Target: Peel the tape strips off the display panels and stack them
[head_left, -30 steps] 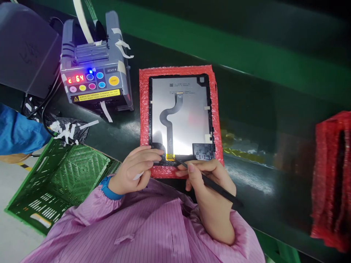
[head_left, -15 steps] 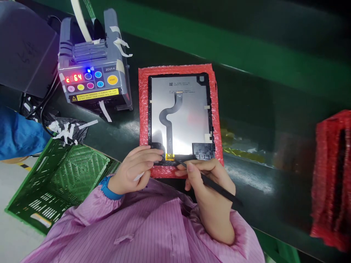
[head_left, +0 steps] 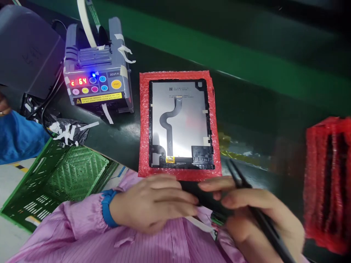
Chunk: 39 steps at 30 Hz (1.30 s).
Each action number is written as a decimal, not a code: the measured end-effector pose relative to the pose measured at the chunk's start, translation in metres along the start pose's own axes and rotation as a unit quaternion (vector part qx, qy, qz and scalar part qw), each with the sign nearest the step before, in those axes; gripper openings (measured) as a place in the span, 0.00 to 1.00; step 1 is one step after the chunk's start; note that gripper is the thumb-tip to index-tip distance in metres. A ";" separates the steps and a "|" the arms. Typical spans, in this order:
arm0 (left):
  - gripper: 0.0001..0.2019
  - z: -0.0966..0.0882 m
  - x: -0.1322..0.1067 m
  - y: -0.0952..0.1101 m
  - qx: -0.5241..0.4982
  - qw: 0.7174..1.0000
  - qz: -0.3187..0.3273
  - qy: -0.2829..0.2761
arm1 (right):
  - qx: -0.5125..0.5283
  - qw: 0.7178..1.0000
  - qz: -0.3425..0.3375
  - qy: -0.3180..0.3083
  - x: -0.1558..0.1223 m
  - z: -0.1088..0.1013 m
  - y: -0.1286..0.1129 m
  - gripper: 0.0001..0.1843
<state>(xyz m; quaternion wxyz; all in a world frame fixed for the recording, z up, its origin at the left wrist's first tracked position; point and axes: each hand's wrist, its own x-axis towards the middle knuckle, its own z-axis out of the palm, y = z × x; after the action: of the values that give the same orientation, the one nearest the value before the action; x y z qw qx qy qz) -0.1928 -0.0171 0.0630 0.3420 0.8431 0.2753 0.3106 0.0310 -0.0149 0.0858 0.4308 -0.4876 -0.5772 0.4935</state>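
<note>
A tablet screen assembly (head_left: 181,124) lies face down on red bubble wrap (head_left: 144,124), its grey back crossed by a curved black flex cable (head_left: 169,135) ending at yellow tape (head_left: 170,159). My right hand (head_left: 263,212) grips black tweezers (head_left: 260,215), tips apart and pointing up-left. Below the wrap, my left hand (head_left: 156,202) is closed, blurred by motion, its fingers over a dark flat thing (head_left: 204,197) I cannot identify. My right fingertips are at its other end. A green edge (head_left: 218,218) and a white strip (head_left: 200,223) show beneath.
A tape dispenser (head_left: 95,76) stands at upper left, a strip of tape hanging from its outlet. Tape scraps (head_left: 65,133) stick to a black bag. A green crate (head_left: 76,175) sits at lower left. Red-wrapped items (head_left: 326,182) stand at right. Another person's blue sleeve (head_left: 19,138) shows at left.
Both hands have left the lower edge of the screen assembly and come down toward my body, the tweezers moving right with my right hand. Part of another person's hand has appeared at far left.
</note>
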 end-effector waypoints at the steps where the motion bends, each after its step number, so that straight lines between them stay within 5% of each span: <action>1: 0.17 0.003 0.001 0.004 -0.072 0.997 -0.006 -0.006 | 0.000 0.997 -0.010 -0.083 0.003 -0.005 -0.007 0.12; 4: 0.19 0.012 0.001 0.007 -0.188 0.980 -0.053 -0.026 | 0.015 0.985 0.005 -0.169 0.018 -0.010 -0.023 0.18; 10: 0.25 0.007 0.001 0.004 -0.449 0.867 -0.212 0.033 | -0.034 0.996 0.062 -0.058 0.089 0.005 -0.016 0.25; 13: 0.23 -0.012 0.004 0.000 -0.339 0.915 -0.206 0.077 | -0.059 0.988 0.062 -0.131 0.131 0.017 0.004 0.25; 16: 0.22 -0.032 0.007 -0.011 -0.088 0.977 -0.169 0.100 | -0.077 0.977 0.031 -0.196 0.157 0.030 0.022 0.29; 18: 0.22 -0.040 0.010 -0.022 0.117 0.977 -0.156 0.088 | -0.093 0.973 0.010 -0.209 0.164 0.035 0.028 0.30; 21: 0.23 -0.042 0.015 -0.039 0.309 0.936 -0.160 0.047 | -0.106 0.971 0.011 -0.215 0.166 0.037 0.030 0.30; 28: 0.24 -0.036 0.018 -0.053 0.382 0.910 -0.163 0.012 | -0.098 0.979 0.014 -0.181 0.163 0.045 0.037 0.29; 33: 0.24 -0.037 0.014 -0.054 0.371 0.911 -0.179 -0.017 | -0.120 0.986 -0.037 -0.112 0.193 0.050 0.049 0.28; 36: 0.27 -0.039 0.016 -0.048 0.388 0.895 -0.219 -0.038 | -0.218 0.974 -0.055 0.009 0.208 0.031 0.042 0.23; 39: 0.27 -0.039 0.025 -0.030 0.374 0.895 -0.239 -0.037 | -0.243 0.962 -0.064 0.109 0.185 -0.005 0.036 0.21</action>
<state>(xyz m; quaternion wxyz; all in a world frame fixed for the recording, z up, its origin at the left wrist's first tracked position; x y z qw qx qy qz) -0.2111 0.0339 0.0716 0.0755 0.8284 0.5515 0.0624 0.0128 0.1699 0.0539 0.3906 -0.5908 -0.6589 0.2536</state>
